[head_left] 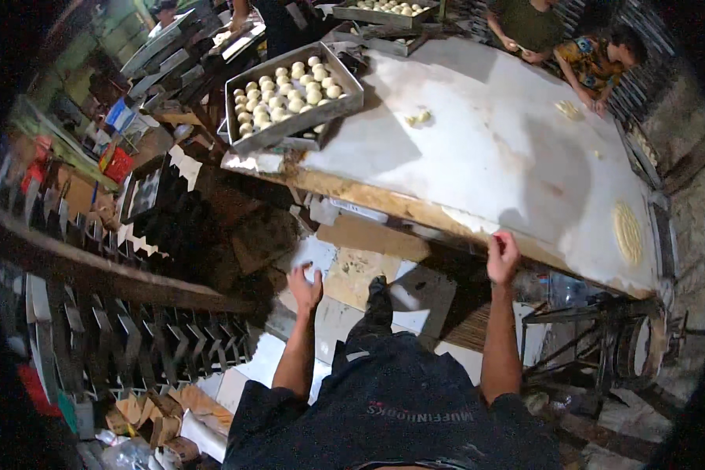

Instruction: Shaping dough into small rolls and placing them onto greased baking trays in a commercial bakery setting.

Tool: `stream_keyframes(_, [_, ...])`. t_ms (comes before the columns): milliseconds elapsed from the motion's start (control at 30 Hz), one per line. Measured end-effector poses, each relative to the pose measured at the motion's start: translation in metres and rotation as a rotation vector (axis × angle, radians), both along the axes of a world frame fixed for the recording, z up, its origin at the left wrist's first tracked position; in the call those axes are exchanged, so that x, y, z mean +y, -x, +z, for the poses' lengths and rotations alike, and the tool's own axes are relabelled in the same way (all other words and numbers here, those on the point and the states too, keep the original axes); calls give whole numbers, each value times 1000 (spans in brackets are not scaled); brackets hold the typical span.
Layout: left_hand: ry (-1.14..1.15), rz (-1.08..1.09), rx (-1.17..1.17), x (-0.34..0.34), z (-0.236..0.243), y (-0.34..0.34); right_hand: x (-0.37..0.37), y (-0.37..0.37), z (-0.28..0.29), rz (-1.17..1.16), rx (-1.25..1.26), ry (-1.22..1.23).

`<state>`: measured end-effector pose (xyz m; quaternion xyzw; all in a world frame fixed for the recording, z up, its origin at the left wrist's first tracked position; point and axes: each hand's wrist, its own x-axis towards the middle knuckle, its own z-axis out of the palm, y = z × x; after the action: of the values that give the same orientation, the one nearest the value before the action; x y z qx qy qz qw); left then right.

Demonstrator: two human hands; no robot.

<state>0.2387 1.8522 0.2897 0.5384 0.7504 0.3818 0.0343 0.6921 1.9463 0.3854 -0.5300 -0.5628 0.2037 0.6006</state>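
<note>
Below the table, my left hand [306,288] is in the air with fingers apart and slightly bent, holding nothing. My right hand [503,254] is at the front edge of the white-topped table [462,157], fingers curled closed; what they hold, if anything, is hidden. An oblong patch of pale dough strips [627,232] lies to its right on the tabletop, and small dough pieces [417,117] sit farther back. A metal tray of several round dough balls [288,98] rests at the table's left end, on another tray.
Two co-workers [525,23] [595,66] are at the far right side. More trays [384,14] stand at the back. Metal racks [133,329] and clutter [157,423] are at my left; a metal frame [572,329] is under the table at right. Tiles and cardboard [352,274] cover the floor.
</note>
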Motion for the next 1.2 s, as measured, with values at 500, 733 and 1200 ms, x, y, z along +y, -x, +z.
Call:
stream_keyframes(500, [236,830,-416,344,116,-3,147,-47,8,-275,-71,311])
stream_keyframes(733, [253,932,-413,343,113,29,270,-33,32,80,-38,235])
stream_keyframes(1200, [351,776,-224,341,137,-1,417,175,26,415,-535,-158])
